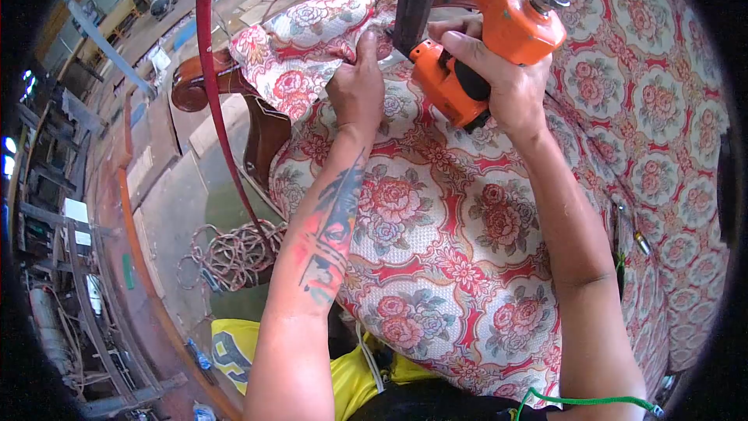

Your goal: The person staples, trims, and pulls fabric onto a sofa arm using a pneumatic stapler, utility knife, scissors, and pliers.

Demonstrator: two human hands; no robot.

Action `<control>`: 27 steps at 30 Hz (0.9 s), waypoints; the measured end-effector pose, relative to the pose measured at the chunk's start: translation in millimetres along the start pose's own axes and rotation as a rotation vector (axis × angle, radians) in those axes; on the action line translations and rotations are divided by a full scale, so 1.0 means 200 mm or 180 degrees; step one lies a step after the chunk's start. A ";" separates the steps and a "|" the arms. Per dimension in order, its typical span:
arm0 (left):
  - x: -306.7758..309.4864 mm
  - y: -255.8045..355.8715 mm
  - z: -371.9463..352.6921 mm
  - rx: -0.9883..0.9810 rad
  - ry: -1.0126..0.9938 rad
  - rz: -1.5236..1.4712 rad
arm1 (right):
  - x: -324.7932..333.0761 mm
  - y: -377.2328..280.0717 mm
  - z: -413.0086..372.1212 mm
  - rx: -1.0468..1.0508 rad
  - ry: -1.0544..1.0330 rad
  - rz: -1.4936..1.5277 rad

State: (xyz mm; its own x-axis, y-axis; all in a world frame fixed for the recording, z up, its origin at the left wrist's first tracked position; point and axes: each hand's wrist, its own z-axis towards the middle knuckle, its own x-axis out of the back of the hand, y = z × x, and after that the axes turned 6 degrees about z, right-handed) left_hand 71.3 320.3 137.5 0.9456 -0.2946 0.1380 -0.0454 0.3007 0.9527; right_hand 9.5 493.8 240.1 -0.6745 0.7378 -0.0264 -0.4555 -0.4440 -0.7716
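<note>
My right hand [510,90] is wrapped round an orange air staple gun [526,27] with a silver fitting at its upper end. Its lower body is close to a dark wooden post [413,8]. To the left, my left hand [358,93] is closed on the floral upholstery fabric [292,51] draped over the sofa's arm, thumb pointing up. Below that fabric the carved brown wooden arm end [191,86] shows. Between my forearms spreads the floral covered seat [436,218]. The tips of my left fingers are hidden.
A red hose [210,86] hangs down on the left. Coiled rope [238,253] lies on the floor below the arm. The patterned backrest [654,101] rises at right. Wooden frames [74,265] and metal parts stand far left. A green cord [592,401] crosses near my right arm.
</note>
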 end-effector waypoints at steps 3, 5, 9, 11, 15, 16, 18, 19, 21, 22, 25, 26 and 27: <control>0.01 0.02 -0.01 0.0042 -0.0100 -0.0052 | -0.02 0.01 0.02 0.0047 -0.0050 0.0026; 0.01 0.01 0.00 0.0123 -0.0029 0.0148 | -0.03 0.00 0.03 0.0010 -0.0087 -0.0043; 0.04 0.09 -0.04 0.0315 -0.0116 0.0193 | -0.05 -0.01 0.03 0.0175 -0.0219 0.0139; 0.06 0.12 -0.07 0.0212 -0.0099 0.0204 | -0.06 0.02 0.03 0.0232 -0.0247 0.0259; 0.02 0.03 -0.04 0.0138 -0.0032 0.0185 | -0.05 0.03 0.03 0.0018 -0.0263 0.0122; 0.03 0.05 -0.05 0.0097 -0.0053 0.0200 | -0.05 0.02 0.03 -0.0036 -0.0251 0.0079; 0.06 0.10 -0.07 0.0064 -0.0062 0.0199 | -0.07 0.01 0.04 -0.0021 -0.0221 0.0138; 0.07 0.12 -0.08 0.0063 -0.0110 0.0196 | -0.08 0.01 0.04 -0.0010 -0.0167 0.0200; 0.07 0.11 -0.08 0.0078 -0.0163 0.0187 | -0.08 0.01 0.04 0.0021 -0.0177 0.0119; 0.06 0.11 -0.07 0.0074 -0.0116 0.0265 | -0.08 0.02 0.04 0.0063 -0.0175 0.0051; 0.05 0.10 -0.08 0.0066 -0.0071 0.0197 | -0.07 0.05 0.06 0.0325 -0.0262 -0.0069; 0.05 0.11 -0.08 0.0052 -0.0076 0.0041 | -0.08 0.04 0.06 0.0319 -0.0264 -0.0074; 0.04 0.11 -0.08 0.0053 -0.0078 0.0036 | -0.09 0.03 0.07 0.0394 -0.0234 -0.0128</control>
State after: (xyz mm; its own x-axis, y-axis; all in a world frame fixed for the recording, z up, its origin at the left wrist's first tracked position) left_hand 83.1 339.6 154.7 0.9369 -0.3133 0.1553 -0.0617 0.2889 0.9554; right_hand 11.3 470.8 244.4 -0.6929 0.7191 0.0531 -0.5482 -0.4775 -0.6867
